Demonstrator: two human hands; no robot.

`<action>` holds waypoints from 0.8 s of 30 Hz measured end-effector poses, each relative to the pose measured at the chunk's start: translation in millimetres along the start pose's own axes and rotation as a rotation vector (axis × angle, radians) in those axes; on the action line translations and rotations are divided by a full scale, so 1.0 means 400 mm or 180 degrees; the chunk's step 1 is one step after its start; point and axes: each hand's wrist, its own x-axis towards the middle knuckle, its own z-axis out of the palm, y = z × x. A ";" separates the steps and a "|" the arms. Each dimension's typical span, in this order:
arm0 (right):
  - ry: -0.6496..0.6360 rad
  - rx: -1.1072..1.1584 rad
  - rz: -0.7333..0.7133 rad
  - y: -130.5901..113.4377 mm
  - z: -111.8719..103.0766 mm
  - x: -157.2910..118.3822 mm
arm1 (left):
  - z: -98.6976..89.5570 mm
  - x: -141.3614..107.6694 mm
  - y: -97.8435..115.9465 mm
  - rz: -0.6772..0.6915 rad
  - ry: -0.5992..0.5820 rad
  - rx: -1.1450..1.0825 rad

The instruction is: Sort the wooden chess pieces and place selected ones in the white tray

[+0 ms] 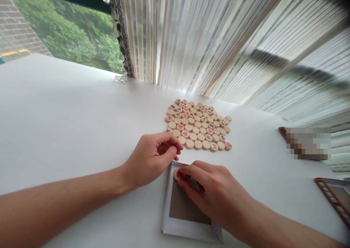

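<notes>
One red-marked wooden disc [176, 175] sits in the shallow box [188, 230] at eleven o'clock, pinched by the thumb and fingers of the right hand [212, 182]; too light a pinch could let it slip. At the box's ten o'clock, the left hand [151, 155] curls slackly, holding nothing I can see. A stray fingertip there could nudge the rows of discs [201, 136] at twelve.

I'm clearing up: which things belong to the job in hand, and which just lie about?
In use:
pale round wooden disc, marked red, in the right hand's grip
white-rimmed rectangular tray under that hand
pale round wooden discs in rows, some marked red or black

Apparently lying about:
small clear glassy piece, far back
brown-edged object, right, pixelated
brown-edged rectangular object, lower right
</notes>
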 end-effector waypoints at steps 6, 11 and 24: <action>0.0120 0.0011 -0.0032 0.007 0.013 0.002 | 0.002 0.000 -0.003 -0.0006 -0.0013 0.0044; 0.0192 0.0018 -0.0046 0.004 0.019 0.004 | 0.002 0.001 -0.003 -0.0010 -0.0006 0.0060; 0.0235 -0.0055 -0.0124 0.003 0.020 0.009 | 0.003 0.003 0.000 -0.0034 -0.0024 0.0058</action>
